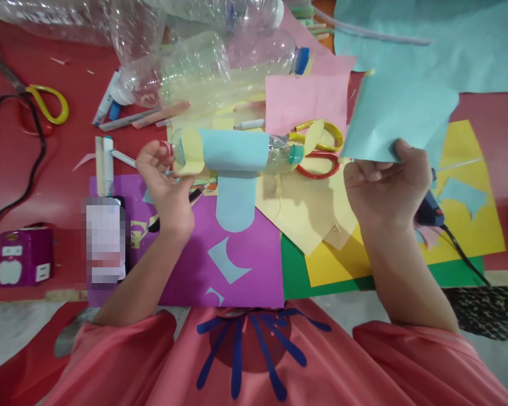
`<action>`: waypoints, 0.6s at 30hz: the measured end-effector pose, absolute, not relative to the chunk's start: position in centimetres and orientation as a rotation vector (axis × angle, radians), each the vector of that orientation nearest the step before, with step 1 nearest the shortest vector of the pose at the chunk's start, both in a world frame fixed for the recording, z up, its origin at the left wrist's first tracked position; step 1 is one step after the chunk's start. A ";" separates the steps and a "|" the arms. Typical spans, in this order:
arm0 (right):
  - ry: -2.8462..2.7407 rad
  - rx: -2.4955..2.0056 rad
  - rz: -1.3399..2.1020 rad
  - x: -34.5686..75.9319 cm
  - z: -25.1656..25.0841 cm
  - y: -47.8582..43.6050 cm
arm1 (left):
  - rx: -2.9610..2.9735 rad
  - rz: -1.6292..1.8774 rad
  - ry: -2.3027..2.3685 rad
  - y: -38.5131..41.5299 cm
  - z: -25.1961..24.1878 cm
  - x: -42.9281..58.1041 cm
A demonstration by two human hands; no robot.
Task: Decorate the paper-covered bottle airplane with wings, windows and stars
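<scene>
A clear plastic bottle (278, 151) with a green cap lies crosswise in front of me, wrapped in light blue paper (236, 149) and a pale yellow band (193, 151). A rounded blue paper tab (236, 206) hangs from its near side, and a yellow paper leaf shape (314, 137) stands by the cap. My left hand (165, 186) is at the bottle's base, fingers apart, thumb close to the yellow band; whether it touches is unclear. Pinched between thumb and fingers of my right hand (389, 186) is a sheet of light blue paper (406, 115), raised above the table.
Scissors (338, 138) lie beyond the cap, and more scissors (46, 104) at far left. Empty plastic bottles (186, 56) crowd the back. A phone (105, 239) rests on purple paper (249, 282). A dark corded tool (432, 211) sits behind my right wrist.
</scene>
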State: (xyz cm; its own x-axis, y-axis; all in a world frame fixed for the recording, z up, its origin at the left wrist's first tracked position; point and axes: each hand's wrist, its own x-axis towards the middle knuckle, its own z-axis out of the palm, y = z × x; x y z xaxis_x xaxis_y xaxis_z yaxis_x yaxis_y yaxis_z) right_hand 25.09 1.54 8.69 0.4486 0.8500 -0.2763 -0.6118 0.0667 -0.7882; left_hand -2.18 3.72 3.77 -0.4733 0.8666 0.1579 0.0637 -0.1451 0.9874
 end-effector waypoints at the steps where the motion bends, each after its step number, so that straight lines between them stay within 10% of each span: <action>1: -0.275 -1.004 1.137 25.2 8.6 1.6 | 1.165 1.660 1.513 3.8 3.5 -2.6; 18: -0.052 -1.020 1.134 25.4 8.3 1.9 | 1.642 0.988 1.506 4.7 4.2 -4.1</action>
